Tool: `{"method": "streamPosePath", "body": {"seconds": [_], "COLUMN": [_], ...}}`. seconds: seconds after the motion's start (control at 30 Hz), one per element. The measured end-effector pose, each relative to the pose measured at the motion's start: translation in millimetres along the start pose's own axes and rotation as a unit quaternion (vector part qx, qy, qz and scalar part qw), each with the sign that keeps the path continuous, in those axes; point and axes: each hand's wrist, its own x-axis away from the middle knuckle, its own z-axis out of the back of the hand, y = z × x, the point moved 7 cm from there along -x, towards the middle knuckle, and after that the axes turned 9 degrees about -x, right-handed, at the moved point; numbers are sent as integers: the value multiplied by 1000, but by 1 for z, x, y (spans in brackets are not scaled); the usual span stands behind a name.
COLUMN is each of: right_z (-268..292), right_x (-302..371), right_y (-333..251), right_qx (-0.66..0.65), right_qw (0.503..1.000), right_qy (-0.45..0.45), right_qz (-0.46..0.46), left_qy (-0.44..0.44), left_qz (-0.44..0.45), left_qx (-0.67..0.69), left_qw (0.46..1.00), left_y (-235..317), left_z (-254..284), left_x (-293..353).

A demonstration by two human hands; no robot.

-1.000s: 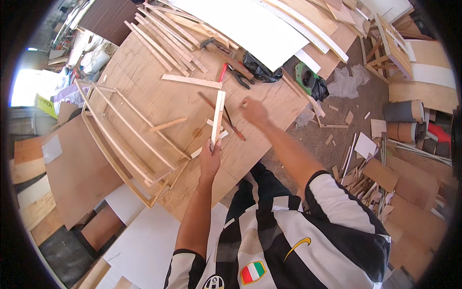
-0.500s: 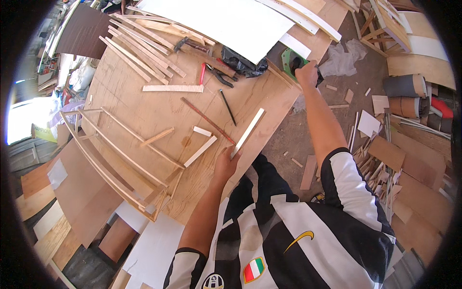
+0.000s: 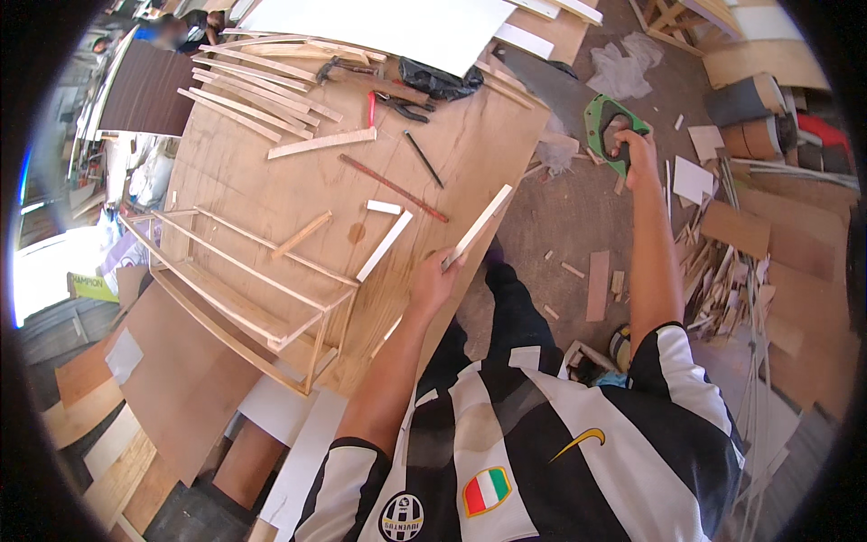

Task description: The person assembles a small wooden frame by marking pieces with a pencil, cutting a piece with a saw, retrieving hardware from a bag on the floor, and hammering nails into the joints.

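My left hand [image 3: 435,282] is closed round one end of a white-faced wood strip [image 3: 479,226] at the table's near right edge. The strip's other end points up and to the right. Out over the floor to the right, my right hand [image 3: 636,155] grips the green handle of a handsaw [image 3: 597,134]. Its grey blade stretches up and left toward the table's far right corner. Left of my left hand lie two short white strips [image 3: 385,246] and a reddish-brown stick [image 3: 394,188]. A slim wooden frame [image 3: 244,294] stands on the table's left part.
On the wooden table [image 3: 307,190] are a dark pencil-like stick [image 3: 423,159], pliers [image 3: 405,107], a hammer [image 3: 336,68], several wood strips [image 3: 248,90] and a white panel [image 3: 379,27]. Offcuts [image 3: 599,285] litter the floor. Another person [image 3: 194,32] is at the far left.
The saw has come away from the table's far edge, drawn right and slightly nearer by my right hand. My left hand still holds the strip, its angle slightly changed. The view has shifted.
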Motion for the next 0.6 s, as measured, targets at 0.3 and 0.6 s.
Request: {"method": "streamPosePath", "body": {"seconds": [0.3, 0.6], "right_z": [74, 131], "right_x": [215, 328], "right_y": [8, 83], "right_qx": [2, -89], "right_qw": [988, 980], "right_qy": [87, 109], "right_qz": [127, 139], "left_qy": [99, 128], "left_qz": [-127, -251], "left_qx": [-150, -188], "left_qw": [975, 941], "left_y": [-34, -39], "left_z": [-10, -46], "left_x": [83, 105]}}
